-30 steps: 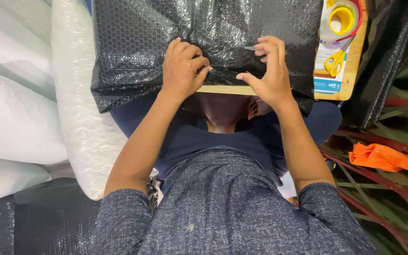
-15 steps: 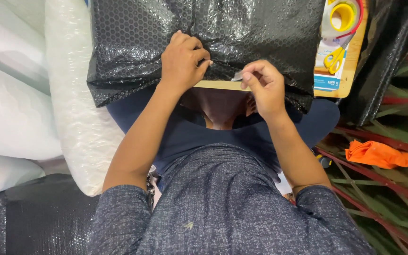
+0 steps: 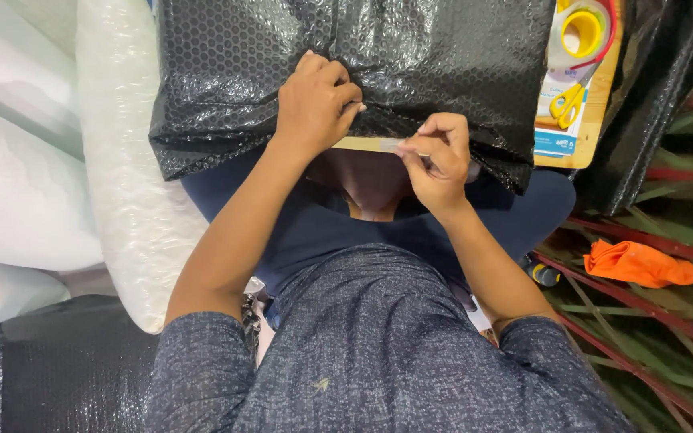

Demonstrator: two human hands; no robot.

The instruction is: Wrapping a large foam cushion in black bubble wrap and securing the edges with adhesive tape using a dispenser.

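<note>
Left hand [image 3: 314,100] fingers clamp black bubble-wrap sheet [image 3: 427,56] folds; right hand [image 3: 436,156] fingers pinch clear tape strip [image 3: 378,144]. Risk: tape wrinkling or sticking to itself if grip slackens.

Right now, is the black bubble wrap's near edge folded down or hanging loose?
Folded down. The black bubble wrap is gathered under the left hand, and the right hand presses a tape strip along its edge.

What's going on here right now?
A seated person is wrapping a parcel on their lap in black bubble wrap. The left hand bunches the wrap's edge, while the right hand pinches a strip of tape against it. Scissors and a tape roll lie on a board at the right.
</note>
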